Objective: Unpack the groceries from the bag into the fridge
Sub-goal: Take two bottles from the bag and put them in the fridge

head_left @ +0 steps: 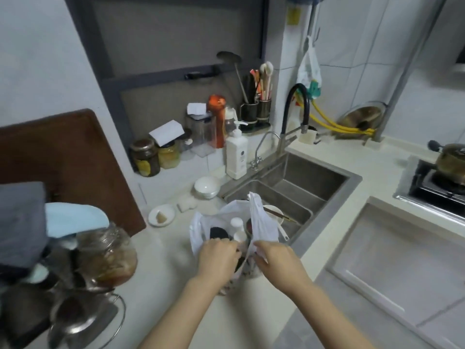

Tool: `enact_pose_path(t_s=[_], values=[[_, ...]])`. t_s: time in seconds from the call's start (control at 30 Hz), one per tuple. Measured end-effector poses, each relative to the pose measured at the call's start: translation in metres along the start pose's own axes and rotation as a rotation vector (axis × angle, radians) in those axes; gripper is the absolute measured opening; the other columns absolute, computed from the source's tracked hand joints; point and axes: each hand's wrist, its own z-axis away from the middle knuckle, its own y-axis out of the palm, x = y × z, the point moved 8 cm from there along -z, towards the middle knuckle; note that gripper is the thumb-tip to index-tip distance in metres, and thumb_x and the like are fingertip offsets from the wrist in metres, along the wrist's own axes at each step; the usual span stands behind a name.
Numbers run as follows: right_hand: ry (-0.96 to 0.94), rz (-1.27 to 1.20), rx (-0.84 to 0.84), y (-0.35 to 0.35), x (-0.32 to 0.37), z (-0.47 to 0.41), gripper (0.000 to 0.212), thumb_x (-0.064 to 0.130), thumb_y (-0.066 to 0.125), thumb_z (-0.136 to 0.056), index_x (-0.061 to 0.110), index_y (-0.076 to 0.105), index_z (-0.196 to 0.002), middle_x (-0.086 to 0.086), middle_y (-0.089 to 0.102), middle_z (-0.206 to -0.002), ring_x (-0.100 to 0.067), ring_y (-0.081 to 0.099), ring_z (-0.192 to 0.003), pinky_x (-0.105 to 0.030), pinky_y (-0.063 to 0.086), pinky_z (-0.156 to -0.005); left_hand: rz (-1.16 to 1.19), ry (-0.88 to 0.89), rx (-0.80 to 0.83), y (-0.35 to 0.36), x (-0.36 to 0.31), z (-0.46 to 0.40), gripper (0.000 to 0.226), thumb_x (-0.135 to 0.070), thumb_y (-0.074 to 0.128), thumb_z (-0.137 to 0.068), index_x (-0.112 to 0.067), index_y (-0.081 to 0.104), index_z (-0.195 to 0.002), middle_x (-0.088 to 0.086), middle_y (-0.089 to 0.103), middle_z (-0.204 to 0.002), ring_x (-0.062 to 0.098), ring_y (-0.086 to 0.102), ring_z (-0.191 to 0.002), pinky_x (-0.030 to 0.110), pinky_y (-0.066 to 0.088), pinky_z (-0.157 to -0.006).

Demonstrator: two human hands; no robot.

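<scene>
A white plastic grocery bag [261, 222] stands on the pale counter beside the sink's near corner. Inside it I see a white-capped bottle [237, 226], a black round lid [218, 233] and a reddish item [249, 226]. My left hand [218, 258] reaches into the bag's near side, its fingertips hidden inside. My right hand [273, 260] pinches the bag's near edge and handle, holding the mouth apart. The fridge is not in view.
A steel double sink [297, 187] lies right behind the bag, with a bowl and chopsticks [275, 214] in it. A small dish [161, 215], a white bowl [206, 187] and a soap bottle [236, 154] stand behind. A glass jar [108, 255] and pots crowd the left. A stove [437, 182] is at right.
</scene>
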Motion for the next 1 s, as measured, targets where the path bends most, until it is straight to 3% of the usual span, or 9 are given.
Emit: enact_pose_path(t_s=[0.2,0.3,0.6,0.7,0.8,1.0], values=[[-0.117,-0.066,0.027,0.019,0.026,-0.033,0.018,0.025,0.049,-0.090,0.014,0.059,-0.101,-0.005,0.065,-0.096,-0.025,0.059,-0.092,-0.037,0.049,-0.074,0.030,-0.083,0.074,0.010,0.034,-0.002,0.029,-0.039,0.047,-0.094,-0.021,0.063,-0.111,0.003,0.066,-0.106,0.024,0.060,-0.099,0.032,0.043,-0.078],[-0.133,-0.061,0.074,0.033,0.028,-0.050,0.023,0.025,0.048,-0.090,0.017,0.059,-0.108,-0.004,0.064,-0.102,-0.023,0.058,-0.094,-0.039,0.052,-0.075,0.033,-0.082,0.120,0.019,0.039,-0.006,0.030,-0.040,0.050,-0.092,-0.022,0.063,-0.112,0.003,0.067,-0.107,0.023,0.059,-0.100,0.033,0.042,-0.082],[-0.191,0.222,0.067,0.053,0.015,-0.083,0.034,0.016,0.047,-0.089,0.011,0.055,-0.122,-0.008,0.058,-0.121,-0.028,0.049,-0.112,-0.034,0.039,-0.097,0.073,-0.033,0.302,0.064,0.046,-0.021,0.062,-0.053,0.055,-0.083,-0.028,0.040,-0.137,-0.003,0.052,-0.133,0.022,0.040,-0.127,0.037,0.031,-0.104],[-0.216,0.288,0.058,0.055,0.019,-0.091,0.026,0.018,0.059,-0.081,0.011,0.064,-0.106,-0.007,0.067,-0.102,-0.028,0.057,-0.095,-0.034,0.046,-0.086,0.103,-0.037,0.300,0.062,0.051,-0.029,0.062,-0.056,0.054,-0.083,-0.029,0.042,-0.137,-0.003,0.052,-0.133,0.022,0.040,-0.127,0.037,0.031,-0.102],[-0.203,0.366,0.099,0.064,0.018,-0.096,0.027,0.032,0.084,-0.043,0.024,0.064,-0.059,0.008,0.060,-0.054,-0.015,0.056,-0.055,-0.021,0.046,-0.055,0.165,-0.061,0.248,0.052,0.056,-0.044,0.052,-0.048,0.055,-0.086,-0.030,0.045,-0.135,-0.004,0.053,-0.134,0.023,0.041,-0.125,0.038,0.033,-0.099],[-0.142,0.317,0.035,0.073,0.014,-0.100,0.035,0.037,0.086,-0.033,0.026,0.065,-0.058,0.014,0.058,-0.048,-0.014,0.057,-0.052,-0.017,0.045,-0.054,0.297,-0.012,0.191,0.051,0.052,-0.086,0.048,-0.023,0.050,-0.091,-0.028,0.044,-0.139,-0.001,0.051,-0.137,0.025,0.042,-0.126,0.035,0.037,-0.102]])
